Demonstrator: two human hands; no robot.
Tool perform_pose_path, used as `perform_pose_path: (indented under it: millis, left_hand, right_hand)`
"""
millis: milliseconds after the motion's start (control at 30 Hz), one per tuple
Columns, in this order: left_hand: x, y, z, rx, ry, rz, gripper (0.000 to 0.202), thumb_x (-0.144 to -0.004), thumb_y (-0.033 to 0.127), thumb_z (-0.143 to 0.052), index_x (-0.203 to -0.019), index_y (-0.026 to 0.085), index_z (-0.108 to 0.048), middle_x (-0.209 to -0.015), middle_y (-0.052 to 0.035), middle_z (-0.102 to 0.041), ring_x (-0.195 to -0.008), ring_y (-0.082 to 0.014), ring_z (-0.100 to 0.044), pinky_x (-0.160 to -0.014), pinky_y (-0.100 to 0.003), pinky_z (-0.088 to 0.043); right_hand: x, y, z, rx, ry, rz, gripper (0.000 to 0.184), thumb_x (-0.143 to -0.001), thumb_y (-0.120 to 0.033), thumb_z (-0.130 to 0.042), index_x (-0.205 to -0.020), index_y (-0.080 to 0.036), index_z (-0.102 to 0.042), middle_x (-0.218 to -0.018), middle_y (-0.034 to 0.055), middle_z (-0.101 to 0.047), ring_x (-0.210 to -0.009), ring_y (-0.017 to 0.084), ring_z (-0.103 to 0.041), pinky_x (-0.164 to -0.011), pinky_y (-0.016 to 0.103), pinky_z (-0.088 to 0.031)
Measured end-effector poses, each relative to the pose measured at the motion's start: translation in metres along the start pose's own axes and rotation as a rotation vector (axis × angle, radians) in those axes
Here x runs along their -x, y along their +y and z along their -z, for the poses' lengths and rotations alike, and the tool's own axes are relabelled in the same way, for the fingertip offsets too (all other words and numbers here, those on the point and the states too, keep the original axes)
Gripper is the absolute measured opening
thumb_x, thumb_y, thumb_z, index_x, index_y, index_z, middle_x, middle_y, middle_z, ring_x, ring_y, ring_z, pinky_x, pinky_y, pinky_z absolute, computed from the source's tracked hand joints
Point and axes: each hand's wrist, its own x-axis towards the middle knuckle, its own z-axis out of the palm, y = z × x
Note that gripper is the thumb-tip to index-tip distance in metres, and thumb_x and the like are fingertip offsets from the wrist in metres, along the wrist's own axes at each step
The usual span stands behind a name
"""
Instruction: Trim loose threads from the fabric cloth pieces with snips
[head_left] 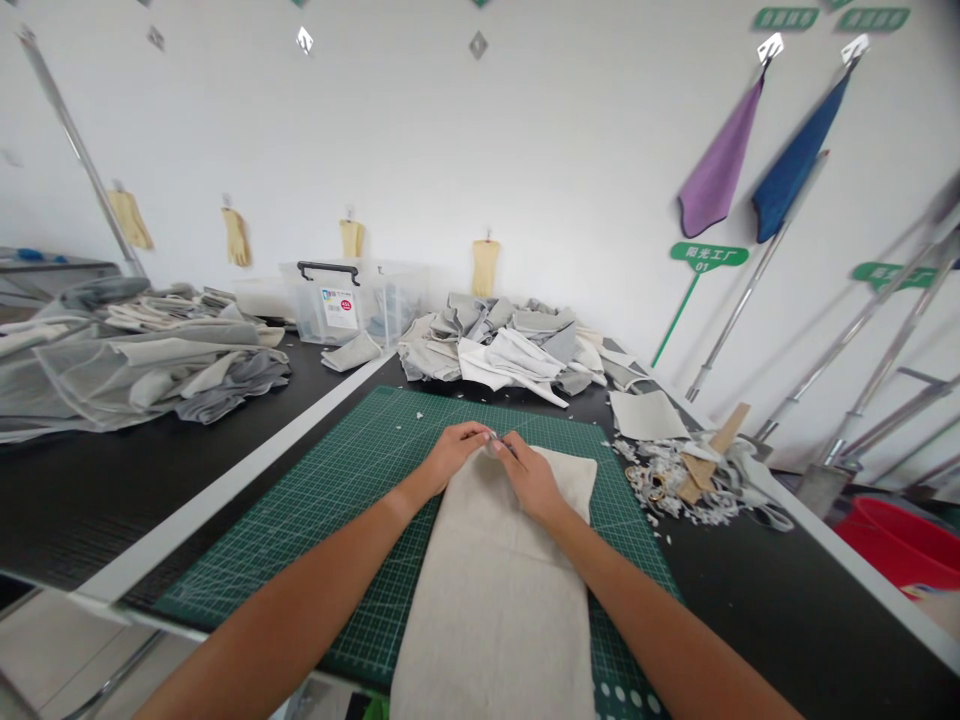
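A long piece of beige cloth [502, 600] lies over the green cutting mat [337, 500] and runs off the near table edge. At its far edge my left hand [454, 455] pinches the cloth near the upper left corner. Close beside it, almost fingertip to fingertip, my right hand [532, 482] is closed over the same edge. A small dark, shiny thing shows between the right thumb and fingers, too little of it to name. The cloth's upper right corner lies flat on the mat.
Beyond the mat is a heap of grey and white cloth pieces [517, 345], beside a clear plastic box [337, 305]. More fabric [150, 360] is piled left. Scraps [690, 485] with cardboard lie right, near a red bucket [907, 545]. Poles [750, 300] lean against the wall.
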Motion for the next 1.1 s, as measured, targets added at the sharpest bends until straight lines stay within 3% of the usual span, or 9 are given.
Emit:
perform_pose_path:
  millis: [1100]
  left_hand:
    - [0.0020, 0.0001, -0.0020, 0.042, 0.021, 0.021, 0.029, -0.084, 0.040, -0.064, -0.093, 0.015, -0.076, -0.098, -0.0080, -0.075, -0.092, -0.0213, -0.065, -0.085, -0.030, -0.049]
  right_hand:
    - [-0.0008, 0.0055, -0.0026, -0.017, -0.003, 0.031, 0.036, -0.103, -0.055, -0.032, -0.087, -0.025, -0.045, -0.073, -0.0027, -0.057, -0.069, 0.019, -0.056, -0.062, 0.026, -0.028]
